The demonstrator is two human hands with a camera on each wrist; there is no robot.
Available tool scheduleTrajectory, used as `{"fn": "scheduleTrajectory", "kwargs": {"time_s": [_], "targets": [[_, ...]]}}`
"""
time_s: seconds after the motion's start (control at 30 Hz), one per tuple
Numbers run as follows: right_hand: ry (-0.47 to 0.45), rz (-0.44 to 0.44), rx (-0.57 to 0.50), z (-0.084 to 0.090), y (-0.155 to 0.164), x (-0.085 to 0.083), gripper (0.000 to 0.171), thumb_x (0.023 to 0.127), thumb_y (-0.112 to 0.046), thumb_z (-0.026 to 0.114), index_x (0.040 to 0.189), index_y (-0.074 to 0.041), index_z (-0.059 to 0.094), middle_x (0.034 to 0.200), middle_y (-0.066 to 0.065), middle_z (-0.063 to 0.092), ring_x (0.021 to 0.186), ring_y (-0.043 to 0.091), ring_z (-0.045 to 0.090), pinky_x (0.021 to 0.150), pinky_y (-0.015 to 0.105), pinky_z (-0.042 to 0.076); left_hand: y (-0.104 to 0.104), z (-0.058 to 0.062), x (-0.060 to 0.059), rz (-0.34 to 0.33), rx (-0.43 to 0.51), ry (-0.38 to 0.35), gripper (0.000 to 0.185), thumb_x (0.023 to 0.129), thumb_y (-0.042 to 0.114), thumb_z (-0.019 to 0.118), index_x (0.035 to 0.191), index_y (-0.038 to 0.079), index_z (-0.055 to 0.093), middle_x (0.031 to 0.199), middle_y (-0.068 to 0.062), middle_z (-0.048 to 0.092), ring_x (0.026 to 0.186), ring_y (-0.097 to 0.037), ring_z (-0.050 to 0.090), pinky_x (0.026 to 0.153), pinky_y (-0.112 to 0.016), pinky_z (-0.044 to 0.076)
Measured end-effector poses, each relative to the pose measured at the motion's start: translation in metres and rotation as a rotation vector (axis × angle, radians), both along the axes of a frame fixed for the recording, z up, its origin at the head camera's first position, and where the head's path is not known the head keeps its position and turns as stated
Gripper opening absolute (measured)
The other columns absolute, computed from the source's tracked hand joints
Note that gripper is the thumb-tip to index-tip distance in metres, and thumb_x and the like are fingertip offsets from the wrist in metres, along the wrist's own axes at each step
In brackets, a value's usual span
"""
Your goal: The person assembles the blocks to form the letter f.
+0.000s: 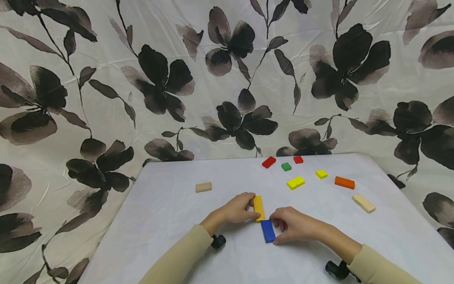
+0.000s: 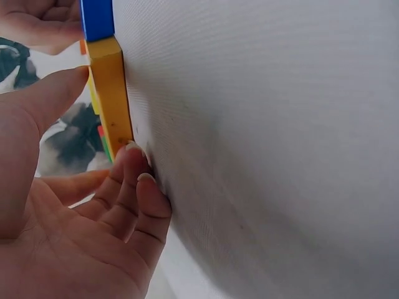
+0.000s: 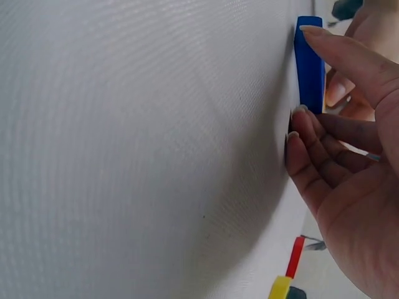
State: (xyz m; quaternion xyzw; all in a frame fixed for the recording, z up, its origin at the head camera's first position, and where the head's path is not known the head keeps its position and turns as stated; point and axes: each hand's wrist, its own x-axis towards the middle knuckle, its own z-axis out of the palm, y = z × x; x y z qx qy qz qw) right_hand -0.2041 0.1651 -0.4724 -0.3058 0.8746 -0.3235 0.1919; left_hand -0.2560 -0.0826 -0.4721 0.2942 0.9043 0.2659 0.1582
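A yellow-orange block point(image 1: 259, 208) lies flat on the white-covered table, its near end meeting the far end of a blue block point(image 1: 268, 231). My left hand point(image 1: 235, 209) pinches the yellow-orange block lengthwise, thumb at its near end and fingers at the far end. From the right, my right hand point(image 1: 296, 225) holds the blue block the same way, thumb by its near end. In the left wrist view the two blocks point(image 2: 111, 93) touch end to end. The right wrist view has the thumb resting against one end of the blue block point(image 3: 310, 68).
A plain wooden block point(image 1: 203, 187) lies to the left. Towards the back right are red point(image 1: 268, 162), green point(image 1: 286, 167), yellow point(image 1: 296, 182) and orange blocks point(image 1: 344, 182), plus a grooved wooden block point(image 1: 363, 203). A floral cloth point(image 1: 163, 130) hangs behind the table.
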Motion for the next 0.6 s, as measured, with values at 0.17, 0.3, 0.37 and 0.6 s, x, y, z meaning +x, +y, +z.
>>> {"fn": "scheduleTrajectory", "kwargs": {"time_s": [0.17,0.3,0.37,0.6], "targets": [[0.017,0.003,-0.003,-0.001,-0.003,0.0,0.053,0.08,-0.034,0.089,0.122,-0.009,0.068,0.086,-0.006,0.061,0.078,0.01,0.057,0.07,0.023,0.051,0.001,0.001,-0.002,0.0,0.026,-0.024,0.064,0.094,0.033,0.076,0.143,0.0,0.05,0.101,-0.001,0.059,0.077,-0.008,0.047,0.07,-0.022,0.039],[0.019,0.007,-0.015,0.0,-0.005,0.0,0.054,0.08,-0.034,0.089,0.122,-0.007,0.068,0.087,-0.006,0.061,0.077,0.01,0.057,0.07,0.022,0.051,0.0,0.002,-0.002,-0.007,0.05,-0.046,0.063,0.093,0.029,0.078,0.141,0.0,0.05,0.1,-0.002,0.06,0.072,-0.008,0.045,0.066,-0.022,0.038],[0.018,0.011,-0.024,0.001,-0.006,0.0,0.055,0.08,-0.033,0.09,0.122,-0.006,0.068,0.087,-0.005,0.061,0.077,0.01,0.056,0.069,0.022,0.05,0.0,0.001,-0.003,-0.004,0.054,-0.056,0.063,0.093,0.03,0.078,0.141,0.001,0.049,0.101,-0.002,0.06,0.072,-0.007,0.045,0.065,-0.021,0.037],[0.032,0.014,-0.036,-0.001,-0.011,0.0,0.056,0.079,-0.035,0.09,0.121,-0.004,0.068,0.085,-0.004,0.061,0.075,0.008,0.055,0.068,0.021,0.05,0.0,-0.002,-0.005,0.014,0.074,-0.092,0.063,0.092,0.029,0.079,0.141,0.003,0.049,0.101,-0.002,0.06,0.071,-0.009,0.046,0.063,-0.021,0.037]]}}
